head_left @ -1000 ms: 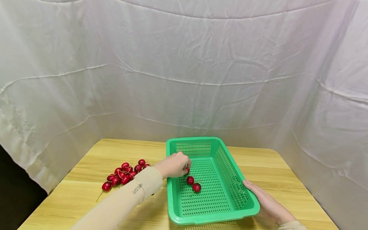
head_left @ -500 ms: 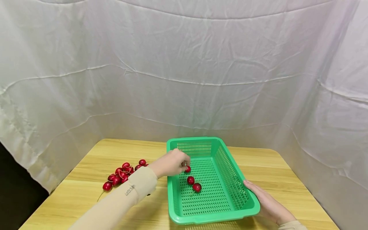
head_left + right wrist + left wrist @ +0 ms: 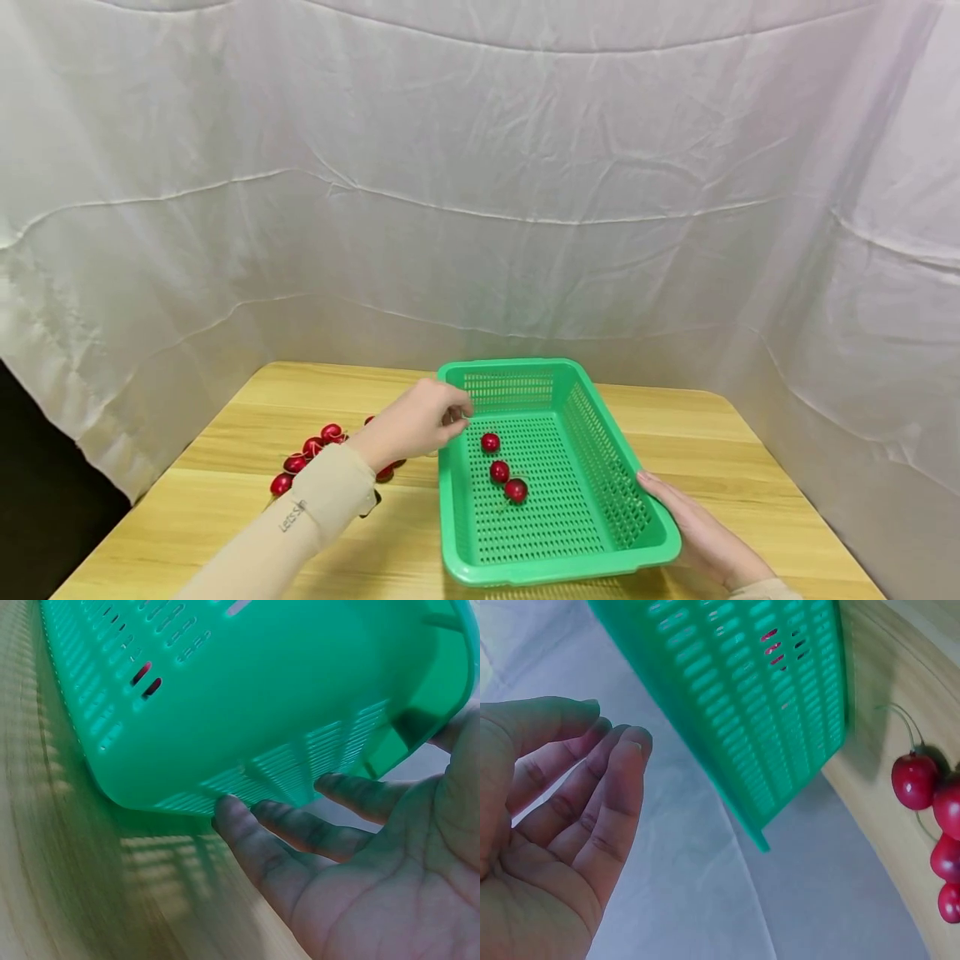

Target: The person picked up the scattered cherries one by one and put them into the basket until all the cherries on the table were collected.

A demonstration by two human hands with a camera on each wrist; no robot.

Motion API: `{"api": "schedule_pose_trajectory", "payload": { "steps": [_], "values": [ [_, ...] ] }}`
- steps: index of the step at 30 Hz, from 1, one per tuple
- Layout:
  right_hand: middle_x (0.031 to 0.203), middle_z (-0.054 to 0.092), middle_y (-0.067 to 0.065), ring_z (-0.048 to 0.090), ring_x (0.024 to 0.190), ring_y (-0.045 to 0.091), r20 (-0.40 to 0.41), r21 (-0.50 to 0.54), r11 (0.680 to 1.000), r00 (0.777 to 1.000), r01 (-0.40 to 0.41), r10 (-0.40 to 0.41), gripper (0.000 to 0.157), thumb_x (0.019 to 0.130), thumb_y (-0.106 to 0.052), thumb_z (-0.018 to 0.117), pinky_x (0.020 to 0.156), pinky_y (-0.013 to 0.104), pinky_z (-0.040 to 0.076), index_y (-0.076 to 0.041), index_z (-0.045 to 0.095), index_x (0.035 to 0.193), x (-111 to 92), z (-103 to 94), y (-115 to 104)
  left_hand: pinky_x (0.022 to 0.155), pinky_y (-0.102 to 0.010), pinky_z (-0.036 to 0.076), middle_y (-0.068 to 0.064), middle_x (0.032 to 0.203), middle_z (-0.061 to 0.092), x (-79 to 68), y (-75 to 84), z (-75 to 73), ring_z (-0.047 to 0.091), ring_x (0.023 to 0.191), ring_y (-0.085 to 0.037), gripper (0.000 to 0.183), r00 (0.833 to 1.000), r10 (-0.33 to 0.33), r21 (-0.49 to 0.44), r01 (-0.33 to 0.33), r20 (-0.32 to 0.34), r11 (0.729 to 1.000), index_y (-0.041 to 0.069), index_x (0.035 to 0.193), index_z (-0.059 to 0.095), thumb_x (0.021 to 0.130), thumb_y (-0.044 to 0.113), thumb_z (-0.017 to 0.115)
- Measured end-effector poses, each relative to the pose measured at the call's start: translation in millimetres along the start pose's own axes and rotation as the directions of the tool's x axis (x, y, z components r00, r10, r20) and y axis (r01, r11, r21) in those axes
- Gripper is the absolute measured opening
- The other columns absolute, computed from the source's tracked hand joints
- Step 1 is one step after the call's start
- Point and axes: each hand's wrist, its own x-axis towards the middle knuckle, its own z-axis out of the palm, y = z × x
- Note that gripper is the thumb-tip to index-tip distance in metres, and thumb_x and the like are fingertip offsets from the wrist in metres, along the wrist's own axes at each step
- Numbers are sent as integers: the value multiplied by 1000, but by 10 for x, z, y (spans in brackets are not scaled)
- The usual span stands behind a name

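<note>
My left hand (image 3: 429, 417) hangs over the left rim of the green basket (image 3: 561, 570), its fingers loosely curved. Nothing lies between thumb and fingertips in the left wrist view, where the hand (image 3: 570, 802) appears beside the basket wall. Three red cherries sit on the basket floor: one far cherry (image 3: 490, 442), a middle cherry (image 3: 499, 472) and a near cherry (image 3: 516, 490). At the basket's near right corner, my right hand (image 3: 697, 529) rests against the outer side. Its extended fingers (image 3: 262, 859) lie along the wall below the rim in the right wrist view.
Several more cherries (image 3: 282, 484) with stems lie in a pile on the wooden table (image 3: 315, 392), left of the basket and partly hidden by my left forearm. A white curtain (image 3: 525, 275) surrounds the table's back and sides.
My left hand has let go of a cherry in the basket, then risen and drawn back leftward to the rim. The right hand stays against the basket.
</note>
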Motion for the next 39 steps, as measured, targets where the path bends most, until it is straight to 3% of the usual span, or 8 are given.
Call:
{"api": "schedule_pose_trajectory", "payload": {
  "steps": [6,13,19,28,35,39],
  "values": [
    [137,66,9,70,120,26,-42,-39,999,999,-6,4,74,119,-43,20,104,42,59,1,-13,167,-3,1,-16,74,-22,60,-3,93,79,-159,-69,-76,72,81,-9,5,998,-51,7,52,-31,999,7,99,79,96,4,75],
    [133,67,8,71,116,25,-79,-79,997,997,-9,3,75,119,-43,20,100,43,60,5,-14,166,-3,11,-8,72,-23,59,2,86,77,-336,-165,-95,68,76,-4,3,994,-97,-1,97,-43,995,7,96,77,98,7,75],
    [131,67,7,72,113,23,-104,-100,995,995,-22,12,78,118,-45,20,98,42,61,4,-17,165,8,18,-21,73,-24,59,5,85,76,-482,-263,-151,65,75,-3,4,983,-175,1,175,-52,985,8,99,78,98,11,75],
    [137,63,2,69,115,16,-186,-153,987,982,-40,11,77,118,-44,22,99,35,59,5,-11,167,29,48,-39,70,-24,54,9,80,71,-790,-445,-254,59,72,0,4,967,-244,-42,242,-72,969,12,93,76,97,11,77],
    [147,55,18,68,111,15,-275,-209,974,961,-83,23,78,118,-45,25,96,32,59,6,-6,168,34,73,-44,69,-24,51,11,79,69,-1041,-604,-289,57,70,1,8,944,-328,-42,327,-42,944,16,91,75,95,11,80],
    [146,57,16,70,110,15,-280,-207,975,960,-81,20,78,118,-46,25,96,31,59,7,-5,168,31,65,-51,69,-25,51,12,79,71,-1158,-680,-311,58,71,1,9,940,-339,-24,339,-25,941,16,90,76,92,10,83]
  ]
}}
